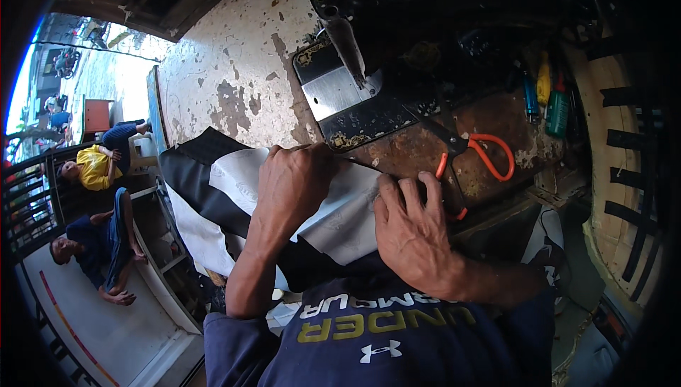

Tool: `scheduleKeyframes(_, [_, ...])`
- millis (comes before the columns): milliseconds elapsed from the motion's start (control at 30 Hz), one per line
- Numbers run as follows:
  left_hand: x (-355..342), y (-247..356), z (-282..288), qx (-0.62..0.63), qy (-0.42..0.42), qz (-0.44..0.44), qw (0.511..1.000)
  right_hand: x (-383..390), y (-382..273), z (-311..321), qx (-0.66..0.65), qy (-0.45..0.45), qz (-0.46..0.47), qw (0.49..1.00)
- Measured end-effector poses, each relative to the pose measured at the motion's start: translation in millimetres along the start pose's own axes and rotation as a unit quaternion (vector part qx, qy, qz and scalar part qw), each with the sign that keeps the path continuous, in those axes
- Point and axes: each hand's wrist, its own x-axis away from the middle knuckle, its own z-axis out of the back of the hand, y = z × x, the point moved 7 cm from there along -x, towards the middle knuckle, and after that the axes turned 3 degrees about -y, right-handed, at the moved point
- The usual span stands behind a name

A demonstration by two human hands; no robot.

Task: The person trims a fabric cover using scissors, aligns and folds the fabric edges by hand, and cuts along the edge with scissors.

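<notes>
white sheeting (pixel 339 231) is clamped in two hands (pixel 294 180) (pixel 413 234), near one orange-handled scissors (pixel 460 144).

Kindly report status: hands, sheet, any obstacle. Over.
Left hand curled at far edge of pale sheet. Right hand at its right side. Orange-handled scissors near right hand.

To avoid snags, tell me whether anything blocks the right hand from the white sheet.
Nothing visible does: the right hand lies against the right end of the white sheet. The orange-handled scissors lie just beyond that hand, not between.
</notes>
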Motion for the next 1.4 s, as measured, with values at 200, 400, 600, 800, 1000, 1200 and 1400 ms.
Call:
scheduleKeyframes(200, [3, -13, -1, -0.013, 0.023, 0.016, 1.000, -6, -7, 8, -0.025, 0.009, 0.008, 1.000])
scheduleKeyframes(400, [1, -9, 2, -0.040, 0.036, 0.017, 0.998, -15, -3, 7, -0.036, -0.003, 0.023, 0.999])
scheduleKeyframes(600, [5, -18, 2, -0.024, 0.041, 0.000, 0.999, -27, -1, -3, -0.012, -0.012, 0.039, 0.999])
scheduleKeyframes(800, [20, -41, 19, -0.030, -0.021, 0.064, 0.997, -34, 5, 6, 0.013, -0.025, 0.052, 0.998])
scheduleKeyframes(1000, [22, -46, 14, -0.028, -0.016, 0.090, 0.995, -42, -6, -1, 0.013, -0.050, 0.160, 0.986])
scheduleKeyframes(1200, [17, -46, 14, -0.049, -0.019, 0.086, 0.995, -54, -12, 8, 0.052, -0.038, 0.204, 0.977])
scheduleKeyframes(1400, [20, -47, 16, -0.046, 0.011, 0.086, 0.995, -82, -9, 6, 0.002, -0.044, 0.262, 0.964])
